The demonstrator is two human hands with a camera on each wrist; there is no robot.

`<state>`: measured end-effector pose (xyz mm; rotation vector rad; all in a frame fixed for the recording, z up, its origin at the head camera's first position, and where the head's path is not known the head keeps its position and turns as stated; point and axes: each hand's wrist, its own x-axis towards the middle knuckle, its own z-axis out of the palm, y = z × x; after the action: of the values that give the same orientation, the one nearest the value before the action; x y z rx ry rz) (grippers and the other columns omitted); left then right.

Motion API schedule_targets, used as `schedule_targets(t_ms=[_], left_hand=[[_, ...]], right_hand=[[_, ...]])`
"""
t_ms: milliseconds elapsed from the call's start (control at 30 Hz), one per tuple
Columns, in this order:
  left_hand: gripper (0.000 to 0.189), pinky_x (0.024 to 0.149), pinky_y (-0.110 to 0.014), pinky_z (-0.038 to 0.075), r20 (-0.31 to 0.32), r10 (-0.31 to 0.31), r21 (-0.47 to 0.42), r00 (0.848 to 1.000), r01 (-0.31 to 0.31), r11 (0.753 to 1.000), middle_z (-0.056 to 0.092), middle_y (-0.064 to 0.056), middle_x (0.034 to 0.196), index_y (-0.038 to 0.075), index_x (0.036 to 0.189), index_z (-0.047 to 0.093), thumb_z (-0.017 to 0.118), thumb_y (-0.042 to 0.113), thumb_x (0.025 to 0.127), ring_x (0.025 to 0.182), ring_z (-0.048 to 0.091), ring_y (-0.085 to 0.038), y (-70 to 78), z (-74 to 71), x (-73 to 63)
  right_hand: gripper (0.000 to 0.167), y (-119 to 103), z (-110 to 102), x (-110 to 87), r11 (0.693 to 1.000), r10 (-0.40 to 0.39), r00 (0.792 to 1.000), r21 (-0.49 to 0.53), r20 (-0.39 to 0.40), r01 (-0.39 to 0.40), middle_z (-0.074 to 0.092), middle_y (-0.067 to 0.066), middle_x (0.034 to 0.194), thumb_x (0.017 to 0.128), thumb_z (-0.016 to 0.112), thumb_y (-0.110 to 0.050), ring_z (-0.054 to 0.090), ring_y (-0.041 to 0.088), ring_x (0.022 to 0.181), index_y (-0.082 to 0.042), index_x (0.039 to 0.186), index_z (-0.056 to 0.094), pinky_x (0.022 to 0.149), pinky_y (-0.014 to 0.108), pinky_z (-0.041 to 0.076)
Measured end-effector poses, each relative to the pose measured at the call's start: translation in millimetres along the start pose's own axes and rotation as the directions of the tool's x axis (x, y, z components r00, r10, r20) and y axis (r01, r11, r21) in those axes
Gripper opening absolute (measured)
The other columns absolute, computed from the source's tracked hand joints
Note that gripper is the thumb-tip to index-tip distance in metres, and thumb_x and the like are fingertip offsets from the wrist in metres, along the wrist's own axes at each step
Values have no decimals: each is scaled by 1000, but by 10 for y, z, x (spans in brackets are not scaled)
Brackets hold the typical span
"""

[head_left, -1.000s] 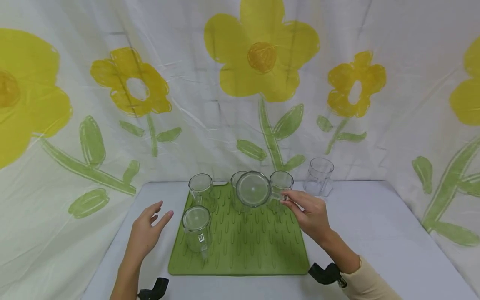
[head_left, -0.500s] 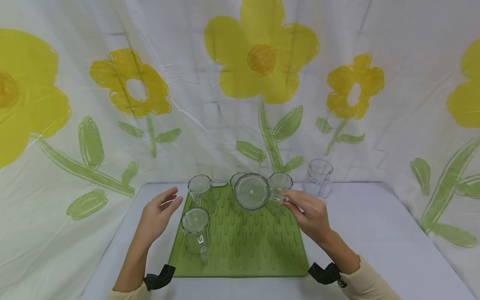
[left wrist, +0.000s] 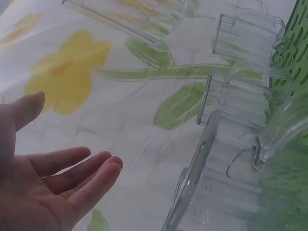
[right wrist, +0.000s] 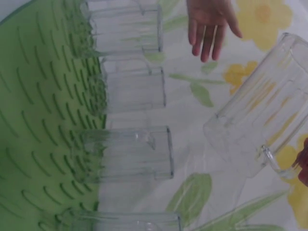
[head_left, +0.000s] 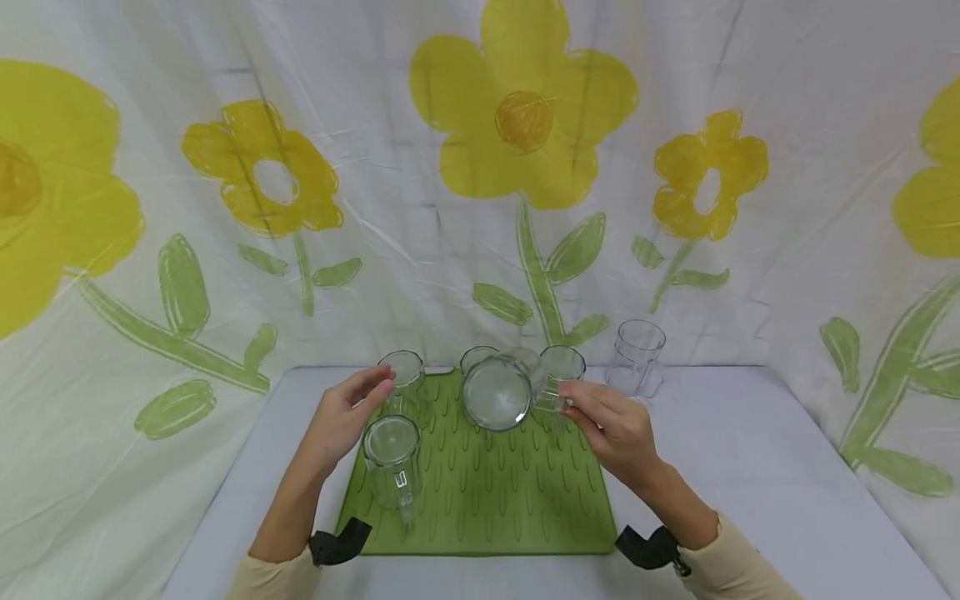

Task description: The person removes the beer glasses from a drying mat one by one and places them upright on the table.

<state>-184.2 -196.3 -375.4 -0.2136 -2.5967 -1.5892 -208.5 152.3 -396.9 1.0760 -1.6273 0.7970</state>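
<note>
My right hand [head_left: 615,429] pinches the handle of a clear glass mug [head_left: 497,393], held tilted in the air above the green ribbed mat [head_left: 517,508]. In the right wrist view only fingertips [right wrist: 303,163] show beside the handle of this raised mug [right wrist: 262,103]. My left hand [head_left: 341,421] hovers over the mat's left side with fingers loosely extended, holding nothing. In the left wrist view the left hand [left wrist: 57,183] has its thumb spread from the fingers, apart from the mugs. Close by in the head view, a front-left mug [head_left: 393,458] stands upside down.
Along the mat's back edge stand more glass mugs: one at left [head_left: 405,383], a partly hidden one in the middle [head_left: 477,358], one at right [head_left: 564,363]. Another mug [head_left: 637,357] stands off the mat on the white table [head_left: 720,433]. Behind hangs a flowered curtain [head_left: 405,275].
My left hand has moved right and slightly up, from beside the mat to over its left side. The raised mug has shifted slightly left and down in my right hand, tilting a little.
</note>
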Motion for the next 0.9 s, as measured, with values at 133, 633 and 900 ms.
schedule_targets(t_ms=[133, 633, 900], left_hand=[[51, 106, -40, 48, 42, -16, -77, 999, 19, 997, 55, -18, 141, 2, 142, 47, 51, 33, 102, 128, 54, -33, 12, 55, 29], [56, 105, -38, 50, 215, 3, -250, 977, 52, 967, 55, -24, 137, -3, 143, 42, 48, 36, 103, 126, 56, -35, 84, 254, 163], [64, 102, -33, 53, 294, 11, -313, 956, 85, 946, 51, -30, 138, -8, 143, 38, 45, 40, 103, 121, 60, -35, 113, 310, 216]], right_hand=[[27, -3, 4, -6, 1000, -21, 1000, 1, -5, 21, 74, 17, 89, 96, 61, -18, 71, 28, 77, 7, 94, 74, 73, 19, 59], [22, 7, 30, 1, 989, -144, 988, 11, -50, 144, 72, 22, 87, 94, 63, -10, 71, 31, 78, 10, 92, 73, 87, 23, 58], [22, -20, 49, 13, 983, -186, 981, 5, -51, 186, 72, 23, 85, 94, 63, -8, 71, 32, 80, 10, 86, 73, 86, 27, 59]])
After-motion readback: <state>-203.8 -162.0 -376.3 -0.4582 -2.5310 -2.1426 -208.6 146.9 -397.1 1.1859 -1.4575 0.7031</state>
